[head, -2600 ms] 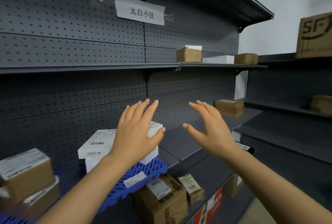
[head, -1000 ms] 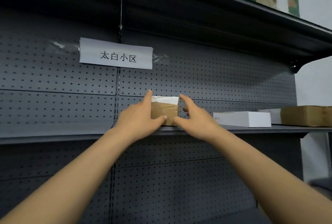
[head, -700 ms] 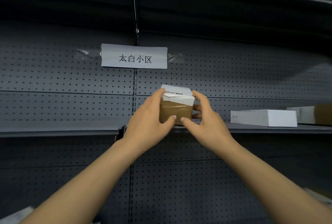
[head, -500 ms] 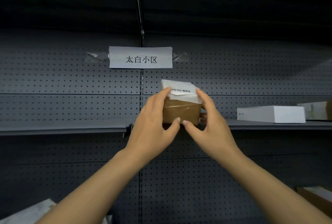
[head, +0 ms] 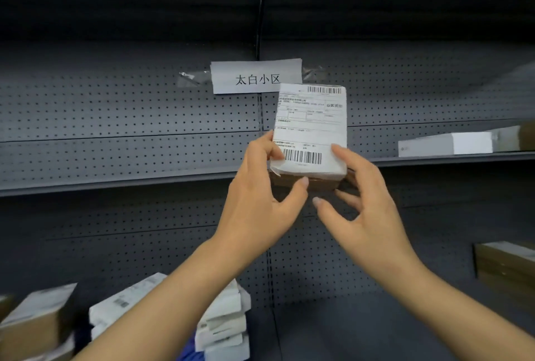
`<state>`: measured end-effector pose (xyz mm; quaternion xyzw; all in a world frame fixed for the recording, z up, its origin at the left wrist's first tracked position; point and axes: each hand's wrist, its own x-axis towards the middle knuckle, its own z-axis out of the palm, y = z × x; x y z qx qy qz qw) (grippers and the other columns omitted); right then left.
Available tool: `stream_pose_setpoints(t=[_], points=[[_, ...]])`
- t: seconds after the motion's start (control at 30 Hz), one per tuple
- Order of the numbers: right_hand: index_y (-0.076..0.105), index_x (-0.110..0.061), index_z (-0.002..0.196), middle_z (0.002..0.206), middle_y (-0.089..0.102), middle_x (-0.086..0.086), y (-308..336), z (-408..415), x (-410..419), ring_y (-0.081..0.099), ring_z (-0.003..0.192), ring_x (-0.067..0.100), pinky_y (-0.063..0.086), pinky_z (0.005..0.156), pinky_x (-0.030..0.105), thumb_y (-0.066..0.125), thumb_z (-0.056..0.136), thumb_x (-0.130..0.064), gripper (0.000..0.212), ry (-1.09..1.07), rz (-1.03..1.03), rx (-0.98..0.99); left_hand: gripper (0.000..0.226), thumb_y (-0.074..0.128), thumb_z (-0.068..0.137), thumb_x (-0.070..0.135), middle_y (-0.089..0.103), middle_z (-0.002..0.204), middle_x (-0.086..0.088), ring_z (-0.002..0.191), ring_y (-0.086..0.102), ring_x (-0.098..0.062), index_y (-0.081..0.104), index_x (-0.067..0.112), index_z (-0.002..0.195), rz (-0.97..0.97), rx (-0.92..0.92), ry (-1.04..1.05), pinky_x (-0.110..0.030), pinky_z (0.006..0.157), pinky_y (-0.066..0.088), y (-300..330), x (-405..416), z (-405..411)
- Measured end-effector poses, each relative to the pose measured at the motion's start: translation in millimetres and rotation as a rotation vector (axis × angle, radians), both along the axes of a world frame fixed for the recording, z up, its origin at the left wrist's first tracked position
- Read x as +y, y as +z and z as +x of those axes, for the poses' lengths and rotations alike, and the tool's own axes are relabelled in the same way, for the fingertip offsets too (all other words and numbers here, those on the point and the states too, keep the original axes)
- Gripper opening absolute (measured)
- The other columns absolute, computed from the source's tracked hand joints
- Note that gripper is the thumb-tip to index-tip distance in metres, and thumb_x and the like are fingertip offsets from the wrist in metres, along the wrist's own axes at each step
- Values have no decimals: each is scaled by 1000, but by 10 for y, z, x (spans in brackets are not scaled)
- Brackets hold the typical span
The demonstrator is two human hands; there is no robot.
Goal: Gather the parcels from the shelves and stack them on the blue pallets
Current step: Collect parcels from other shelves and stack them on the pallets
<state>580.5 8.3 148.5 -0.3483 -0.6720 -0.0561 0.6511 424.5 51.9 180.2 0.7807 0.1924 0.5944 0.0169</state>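
Observation:
A small brown parcel (head: pixel 311 126) with a white shipping label over its top is held in front of the grey shelf (head: pixel 115 182), tilted so the label faces me. My left hand (head: pixel 260 201) grips its left side and lower edge. My right hand (head: pixel 362 204) holds its right side with fingers under it. At the bottom left, white parcels (head: pixel 220 323) are stacked over a bit of blue pallet (head: pixel 188 356), mostly hidden by my left arm.
A flat white box (head: pixel 443 143) lies on the same shelf at the right. A brown carton (head: pixel 506 268) sits lower right, another brown parcel (head: pixel 31 323) at the bottom left. A paper sign (head: pixel 256 76) is taped to the perforated back panel.
Both hands reached up to the shelf, closed on the small parcel, lifted it off and pulled it toward me, tipping its label into view. The view has dropped, showing the stacked parcels below.

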Motion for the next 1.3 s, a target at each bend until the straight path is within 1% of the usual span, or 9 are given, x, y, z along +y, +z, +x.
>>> stream_pose_setpoints(t=[0.13,0.3,0.47,0.6,0.7,0.87,0.97,1.1,1.3], points=[[40,-46,125,131,40,-22,-315,-626,-252,45,122,-3,45,97,18,70,81,-12,63,38,-62,39,44,68,83,30,30,150,16,121,47,-9,29,35,102,-9,83,48,-31,87,47,-309,-247,-627],[41,-46,125,132,42,-17,-815,-1470,-468,47,118,-6,43,91,9,69,83,-11,62,92,-164,62,43,63,81,35,36,144,20,119,49,-3,28,40,105,-89,59,88,-33,84,52,-850,-550,-1522],[40,-54,122,132,42,-17,-1286,-2223,-629,50,115,-3,47,91,24,69,81,-19,61,107,-292,93,41,67,85,28,35,141,20,120,44,3,32,34,105,-171,100,123,-18,87,44,-1349,-761,-2275],[39,-54,123,129,43,-19,-1584,-2645,-636,50,116,2,49,94,31,70,81,-13,66,119,-373,74,42,63,84,33,35,143,17,122,45,-4,34,33,114,-213,130,173,-32,91,48,-1680,-799,-2742],[38,-57,121,130,40,-25,-1733,-2898,-572,46,117,-2,48,95,29,70,81,-11,68,129,-427,36,53,60,86,37,33,148,11,130,42,-9,31,32,129,-245,150,210,-36,98,46,-1906,-768,-3044],[39,-54,123,131,37,-28,-1870,-3226,-284,45,119,-2,47,98,31,69,83,-14,64,195,-478,-47,57,61,89,35,24,150,17,138,23,4,28,33,135,-262,162,304,-23,108,34,-2168,-623,-3456],[38,-54,123,131,41,-21,-1896,-3433,-39,46,119,-1,48,98,33,68,84,-15,63,236,-507,-82,58,62,88,34,26,152,11,139,26,-1,28,33,136,-283,155,348,-28,108,37,-2231,-489,-3669],[37,-52,124,131,42,-18,-1893,-3704,362,45,121,-1,46,99,28,68,83,-12,65,289,-490,-93,57,55,86,41,28,151,11,138,29,-2,28,33,136,-297,155,399,-29,108,38,-2191,-165,-3929],[35,-52,125,132,42,-18,-1774,-4001,1074,41,121,-9,36,94,5,66,86,-15,62,357,-476,-120,57,60,86,31,32,148,8,136,34,-6,32,27,136,-306,127,482,-36,103,43,-2078,471,-4205]])
